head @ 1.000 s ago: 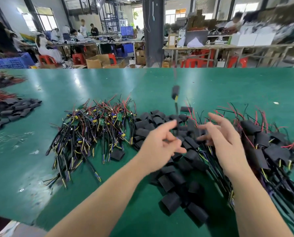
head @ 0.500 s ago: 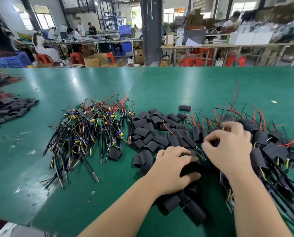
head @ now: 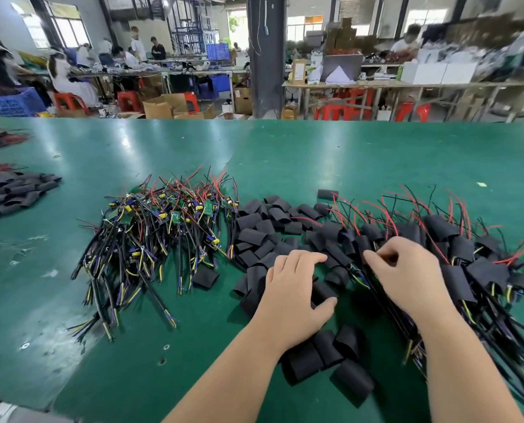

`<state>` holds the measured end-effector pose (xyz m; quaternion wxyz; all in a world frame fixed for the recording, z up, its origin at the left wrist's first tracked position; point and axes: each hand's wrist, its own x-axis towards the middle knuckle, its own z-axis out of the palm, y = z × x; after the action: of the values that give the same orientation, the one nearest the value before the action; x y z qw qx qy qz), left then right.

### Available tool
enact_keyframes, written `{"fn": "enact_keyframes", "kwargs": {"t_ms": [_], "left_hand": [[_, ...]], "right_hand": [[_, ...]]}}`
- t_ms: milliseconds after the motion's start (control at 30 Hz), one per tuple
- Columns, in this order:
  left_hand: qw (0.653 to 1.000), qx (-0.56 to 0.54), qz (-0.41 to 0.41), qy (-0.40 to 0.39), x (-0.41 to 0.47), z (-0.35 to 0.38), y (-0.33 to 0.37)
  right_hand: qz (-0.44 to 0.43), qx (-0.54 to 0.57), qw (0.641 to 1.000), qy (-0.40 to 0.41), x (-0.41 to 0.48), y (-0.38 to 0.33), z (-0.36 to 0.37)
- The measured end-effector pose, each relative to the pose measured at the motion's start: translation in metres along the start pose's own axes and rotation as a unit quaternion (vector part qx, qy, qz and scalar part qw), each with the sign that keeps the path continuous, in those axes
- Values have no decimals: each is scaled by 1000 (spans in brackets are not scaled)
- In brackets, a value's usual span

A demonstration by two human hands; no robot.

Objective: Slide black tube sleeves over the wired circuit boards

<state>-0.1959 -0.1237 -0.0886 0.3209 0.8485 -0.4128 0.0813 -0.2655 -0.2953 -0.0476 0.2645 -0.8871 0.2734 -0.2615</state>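
Resting palm-down on the loose black sleeves (head: 263, 236), the left grip (head: 294, 294) lies released, fingers spread and relaxed, thumb out beside 1 sleeve; whether a sleeve sits under the palm is hidden. The right grip (head: 407, 276) is curled, knuckles up, fingertips (head: 373, 257) dipped into the sleeved heap (head: 456, 239) of red and black leads; cannot tell if it pinches a wire or nothing. Bare wired boards (head: 169, 221) form a tangled pile on the green counter (head: 315, 154), just left of the sleeves and well clear of both grips. 1 stray sleeve (head: 206, 277) lies between the 2 piles. A separate sleeve pile (head: 16, 187) sits at the far left edge. Judged handling: sleeves look light, soft, matte and pressed flat, so they should collapse under a squeeze; best taken by the 2 folded edges so the mouth pops open. Boards look light and stiff, with small parts likely to snag; leads are floppy and knot together. Take hold at the cable just behind the board, draw 1 free slowly, and feed the leads through first.
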Motion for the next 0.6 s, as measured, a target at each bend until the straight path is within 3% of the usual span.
{"fn": "enact_keyframes", "kwargs": {"t_ms": [67,267,400,600], "left_hand": [[1000,1,1,5,-1,1,0],[1000,-2,-11,2,-2,-3,0],[994,52,57,-79,-3,-3,5],[975,100,125,-152,-1,3,10]], "right_hand": [[10,-20,999,38,1,0,3],[21,-185,980,-66,-10,-9,22],[47,-168,983,-56,-4,-9,23],[-12,-115,993,-27,-4,-1,17]]}}
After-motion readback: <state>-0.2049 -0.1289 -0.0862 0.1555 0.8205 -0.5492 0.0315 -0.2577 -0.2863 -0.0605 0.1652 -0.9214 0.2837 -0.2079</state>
